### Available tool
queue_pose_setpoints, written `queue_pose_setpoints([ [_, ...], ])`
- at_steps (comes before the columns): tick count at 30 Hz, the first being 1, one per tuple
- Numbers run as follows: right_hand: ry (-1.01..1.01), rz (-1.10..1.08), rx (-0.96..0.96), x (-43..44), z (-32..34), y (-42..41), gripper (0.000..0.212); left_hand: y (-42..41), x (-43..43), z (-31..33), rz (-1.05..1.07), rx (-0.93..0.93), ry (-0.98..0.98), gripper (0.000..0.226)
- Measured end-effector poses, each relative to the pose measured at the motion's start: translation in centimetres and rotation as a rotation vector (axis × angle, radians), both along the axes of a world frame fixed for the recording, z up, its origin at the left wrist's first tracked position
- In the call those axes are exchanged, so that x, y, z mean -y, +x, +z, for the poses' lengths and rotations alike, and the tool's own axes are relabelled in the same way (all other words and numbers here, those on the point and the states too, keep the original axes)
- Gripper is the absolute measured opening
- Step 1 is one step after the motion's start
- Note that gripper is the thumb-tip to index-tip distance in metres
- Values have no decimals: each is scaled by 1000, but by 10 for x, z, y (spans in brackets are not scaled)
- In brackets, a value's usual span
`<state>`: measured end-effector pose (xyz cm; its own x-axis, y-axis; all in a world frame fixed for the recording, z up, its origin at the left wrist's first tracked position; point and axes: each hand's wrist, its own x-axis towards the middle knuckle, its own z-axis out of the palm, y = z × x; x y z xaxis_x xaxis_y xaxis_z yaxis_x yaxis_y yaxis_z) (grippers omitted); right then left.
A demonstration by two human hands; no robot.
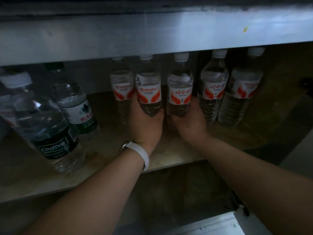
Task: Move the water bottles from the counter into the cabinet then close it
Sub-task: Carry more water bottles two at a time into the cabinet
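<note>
Both my arms reach into the dim open cabinet under the counter. My left hand [145, 126], with a white watch on its wrist, grips the base of a red-and-white labelled water bottle [148, 89]. My right hand [186, 126] grips the base of a second such bottle [180, 89]. Both bottles are upright, side by side, at the middle of the shelf [105, 150]. Another bottle of the same kind [121, 87] stands just left of them and two more [213, 87] [243, 89] stand to the right.
The counter's metal front edge [152, 36] hangs low over the bottle caps. At the left stand a black-labelled bottle [49, 129], a green-labelled bottle [76, 106] and part of a further one [6, 102]. The open door's edge [220, 223] shows at bottom right.
</note>
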<state>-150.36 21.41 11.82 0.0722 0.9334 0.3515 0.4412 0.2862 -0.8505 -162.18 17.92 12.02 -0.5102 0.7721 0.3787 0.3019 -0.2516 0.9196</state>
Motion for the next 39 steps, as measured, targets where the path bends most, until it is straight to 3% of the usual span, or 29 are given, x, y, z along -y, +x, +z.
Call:
queue_pose_setpoints([
  [7, 54, 25, 24, -15, -1, 4, 39, -1, -16, -8, 5, -32, -28, 79],
  [16, 46, 85, 146, -26, -7, 7, 63, -4, -26, -20, 30, -140, -9, 80],
  [23, 17, 189, 159, -19, -1, 13, 55, -8, -22, -17, 3, -221, -43, 70],
  [26, 8, 255, 107, -4, 0, 17, 49, -12, -3, -15, -27, -222, -57, 49],
  [28, -8, 233, 59, 8, -1, 16, 59, -13, 17, -13, -66, -170, -81, 42],
  [35, -58, 41, 104, 56, -17, 6, 69, -47, 105, -18, 33, -255, -138, 45],
  [39, -28, 176, 167, 72, -16, -19, 59, -87, 142, -24, 149, -225, -84, 45],
])
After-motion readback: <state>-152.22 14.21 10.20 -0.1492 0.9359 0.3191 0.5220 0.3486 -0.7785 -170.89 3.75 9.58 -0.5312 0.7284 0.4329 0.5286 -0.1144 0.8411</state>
